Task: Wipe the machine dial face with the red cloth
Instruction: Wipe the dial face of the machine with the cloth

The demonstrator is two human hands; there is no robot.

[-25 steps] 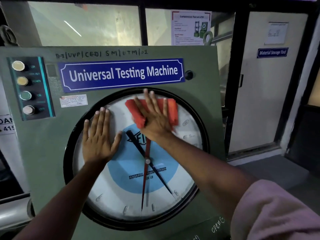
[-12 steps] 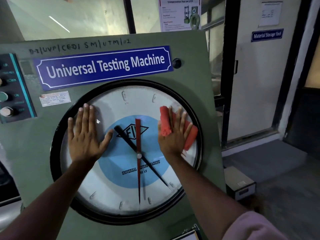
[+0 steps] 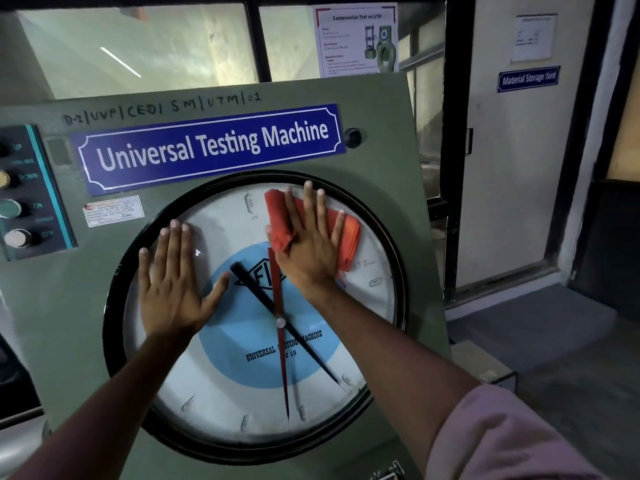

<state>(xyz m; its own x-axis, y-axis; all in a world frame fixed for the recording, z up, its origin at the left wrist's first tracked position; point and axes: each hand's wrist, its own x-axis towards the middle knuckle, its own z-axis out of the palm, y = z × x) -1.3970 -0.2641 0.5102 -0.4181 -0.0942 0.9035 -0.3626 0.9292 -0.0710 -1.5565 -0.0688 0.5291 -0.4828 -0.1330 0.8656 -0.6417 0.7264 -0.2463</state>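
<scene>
The large round dial face has a black rim, a white scale, a blue centre disc, and a red and a black pointer. It is set in the green machine panel. My right hand lies flat on the upper right of the glass, fingers spread, pressing the folded red cloth against it. The cloth sticks out left and right of my fingers. My left hand rests flat and bare on the left side of the dial, fingers together, thumb out.
A blue "Universal Testing Machine" sign sits above the dial. A button panel is at the left edge and a small black knob at the upper right. To the right are a door and a low box on the floor.
My right hand slid the red cloth from the top of the dial down to its right side, then back up to the upper right. My left hand stayed flat on the left side.
</scene>
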